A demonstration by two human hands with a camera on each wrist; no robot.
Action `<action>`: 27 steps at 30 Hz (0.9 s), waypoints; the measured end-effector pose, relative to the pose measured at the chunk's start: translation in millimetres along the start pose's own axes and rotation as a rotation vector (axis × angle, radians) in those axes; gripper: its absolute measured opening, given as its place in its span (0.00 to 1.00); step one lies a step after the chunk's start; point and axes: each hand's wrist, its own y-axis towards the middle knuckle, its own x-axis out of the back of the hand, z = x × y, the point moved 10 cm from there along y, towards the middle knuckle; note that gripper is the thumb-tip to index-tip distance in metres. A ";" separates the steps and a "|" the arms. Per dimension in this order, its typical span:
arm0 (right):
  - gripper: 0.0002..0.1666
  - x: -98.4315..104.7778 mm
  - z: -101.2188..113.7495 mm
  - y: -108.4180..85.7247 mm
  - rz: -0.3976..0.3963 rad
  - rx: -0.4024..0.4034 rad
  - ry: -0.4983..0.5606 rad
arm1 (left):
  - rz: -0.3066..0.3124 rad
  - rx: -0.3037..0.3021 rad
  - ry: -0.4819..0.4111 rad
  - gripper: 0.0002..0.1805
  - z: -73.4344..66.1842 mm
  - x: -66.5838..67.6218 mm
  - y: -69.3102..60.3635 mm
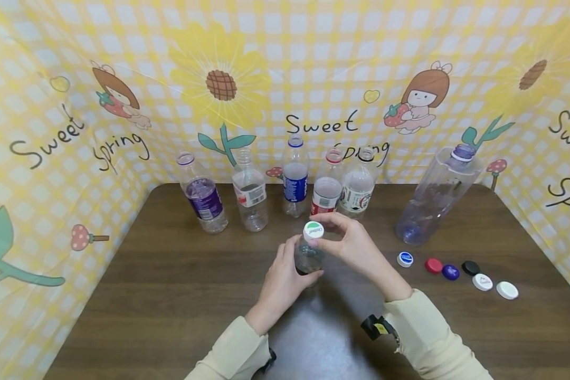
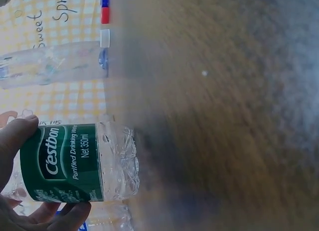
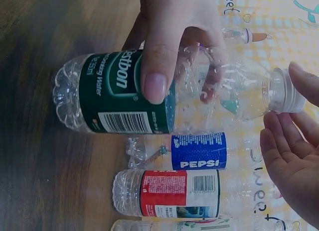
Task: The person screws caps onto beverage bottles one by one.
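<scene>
A clear bottle with a green label has a white cap on its neck. In the head view the left hand grips the bottle round its body; its thumb lies across the label in the right wrist view. The right hand pinches the white cap between thumb and fingers. In the left wrist view the left hand holds the bottle around the upper part of the green label, its ridged base pointing away from the hand.
Uncapped bottles stand along the back: purple label, white label, blue label, red label and another white label. A large clear bottle leans at right. Several loose caps, including a red one, lie before it on the table.
</scene>
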 end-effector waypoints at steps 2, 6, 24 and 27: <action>0.28 -1.5 0.5 -0.4 0.013 0.005 0.001 | -0.004 0.004 0.006 0.43 0.8 2.7 -1.7; 0.28 0.5 -1.3 -4.0 0.031 0.013 -0.007 | -0.013 0.011 0.010 0.43 1.6 10.7 -5.4; 0.18 117.0 -81.7 -68.4 -0.151 -0.065 -0.292 | -0.281 0.207 -0.017 0.50 84.1 134.9 -21.7; 0.18 143.9 -99.6 -80.3 -0.214 -0.108 -0.345 | -0.380 0.246 -0.001 0.47 104.9 166.8 -27.7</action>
